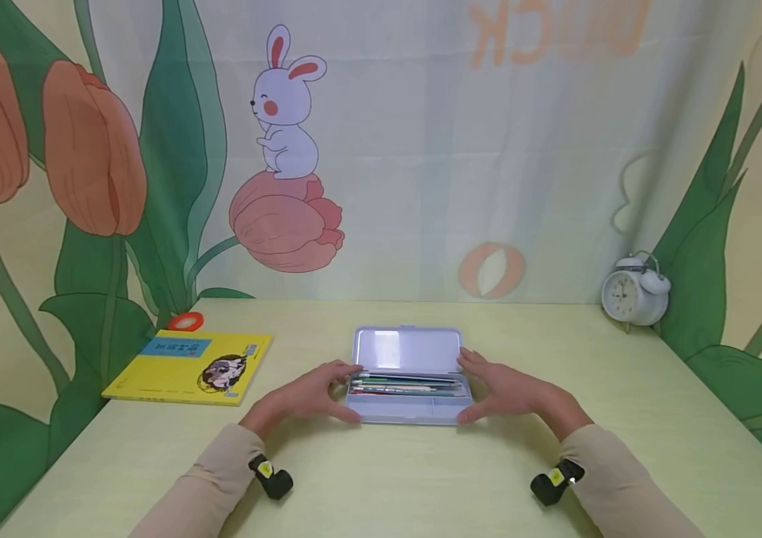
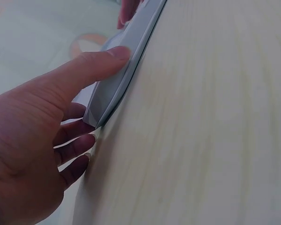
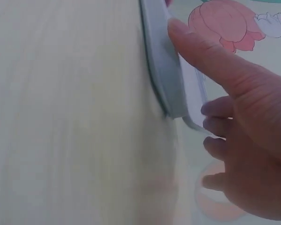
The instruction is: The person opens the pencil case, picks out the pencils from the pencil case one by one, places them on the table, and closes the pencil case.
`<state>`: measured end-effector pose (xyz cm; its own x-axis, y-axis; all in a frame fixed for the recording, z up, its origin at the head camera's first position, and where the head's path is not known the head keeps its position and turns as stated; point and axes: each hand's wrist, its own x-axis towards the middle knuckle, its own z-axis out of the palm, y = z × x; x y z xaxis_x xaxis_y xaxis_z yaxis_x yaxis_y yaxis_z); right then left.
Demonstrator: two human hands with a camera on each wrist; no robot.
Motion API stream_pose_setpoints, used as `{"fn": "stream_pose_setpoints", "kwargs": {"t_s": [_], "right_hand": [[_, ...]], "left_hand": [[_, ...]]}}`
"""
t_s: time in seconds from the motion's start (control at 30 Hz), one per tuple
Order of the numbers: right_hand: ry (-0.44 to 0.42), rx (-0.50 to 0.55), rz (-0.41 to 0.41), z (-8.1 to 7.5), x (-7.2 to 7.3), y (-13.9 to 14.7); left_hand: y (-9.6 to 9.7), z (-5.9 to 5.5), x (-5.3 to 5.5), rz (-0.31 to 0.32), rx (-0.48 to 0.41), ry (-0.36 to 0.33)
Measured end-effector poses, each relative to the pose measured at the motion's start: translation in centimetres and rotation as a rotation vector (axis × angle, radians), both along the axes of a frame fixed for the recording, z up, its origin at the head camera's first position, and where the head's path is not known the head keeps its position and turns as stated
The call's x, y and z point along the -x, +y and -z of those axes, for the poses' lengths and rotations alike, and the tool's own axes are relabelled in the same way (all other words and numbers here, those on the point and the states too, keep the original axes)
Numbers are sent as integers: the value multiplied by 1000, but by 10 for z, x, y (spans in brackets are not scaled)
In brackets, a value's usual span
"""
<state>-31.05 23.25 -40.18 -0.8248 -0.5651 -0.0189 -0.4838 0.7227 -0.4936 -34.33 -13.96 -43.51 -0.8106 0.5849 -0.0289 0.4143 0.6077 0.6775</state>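
A pale lilac pencil case (image 1: 388, 409) lies on the table with its lid (image 1: 408, 350) raised at the back. Several pencils (image 1: 408, 387) fill its long rear compartment; the front compartments look bare. My left hand (image 1: 307, 392) grips the case's left end, thumb at the front edge and fingers toward the back. At the other end my right hand (image 1: 505, 388) holds it in a mirrored way. The left wrist view has the thumb pressed on the case's front wall (image 2: 113, 89). Similarly, the right thumb lies against that wall (image 3: 164, 65) in the right wrist view.
A yellow book (image 1: 186, 373) with a dog picture lies at the left, a red roll (image 1: 186, 321) behind it. The white alarm clock (image 1: 635, 291) stands at the back right corner. A printed curtain (image 1: 394, 187) borders the table (image 1: 408, 478).
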Motion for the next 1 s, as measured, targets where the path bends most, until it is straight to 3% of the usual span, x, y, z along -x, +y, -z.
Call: {"fn": "stream_pose_setpoints", "kwargs": {"t_s": [0.23,0.4,0.53,0.73,1.0], "right_hand": [[167,96,-83,-16,-4,-25],[201,138,-144,-24,-1,-50],[237,109,-202,-24,8,-69],[216,14,-174,-17,19,-88],[121,6,-129,-13,22,-99]], "left_hand": [[0,-1,0,13,-3,14],[0,-1,0,21,-7,17],[0,-1,-1,18,-14,11],[0,-1,-1,17,-18,10],[-1,-2,-2,16,-17,15]]}}
